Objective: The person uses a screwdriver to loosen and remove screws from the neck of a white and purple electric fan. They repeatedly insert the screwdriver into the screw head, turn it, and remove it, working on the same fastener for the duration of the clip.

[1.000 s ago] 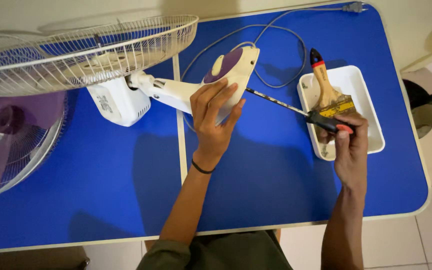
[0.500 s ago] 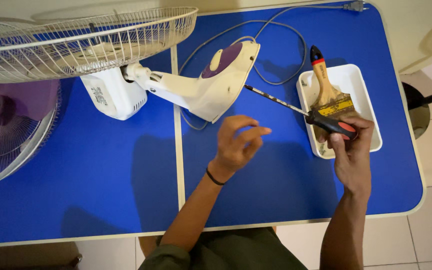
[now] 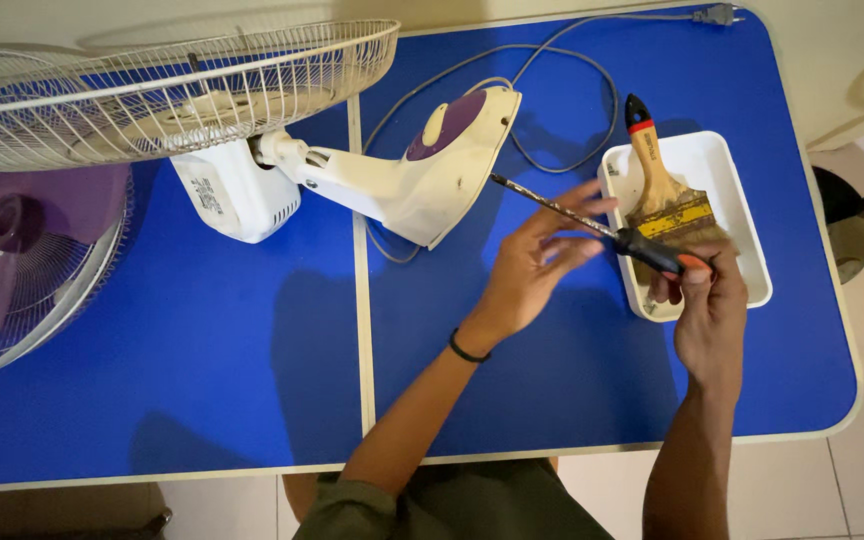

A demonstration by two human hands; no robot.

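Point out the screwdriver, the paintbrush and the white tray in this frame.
screwdriver [image 3: 552,207], head view, on the metal shaft left of the handle.
paintbrush [image 3: 652,165], head view, on the wooden handle.
white tray [image 3: 717,165], head view, on the bare floor of the tray right of the brush.

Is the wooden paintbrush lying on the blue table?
No, the wooden paintbrush lies in the white plastic tray, beside the right hand.

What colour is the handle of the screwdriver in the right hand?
Black with an orange-red end; the screwdriver handle shows best in the head view, gripped by the right hand.
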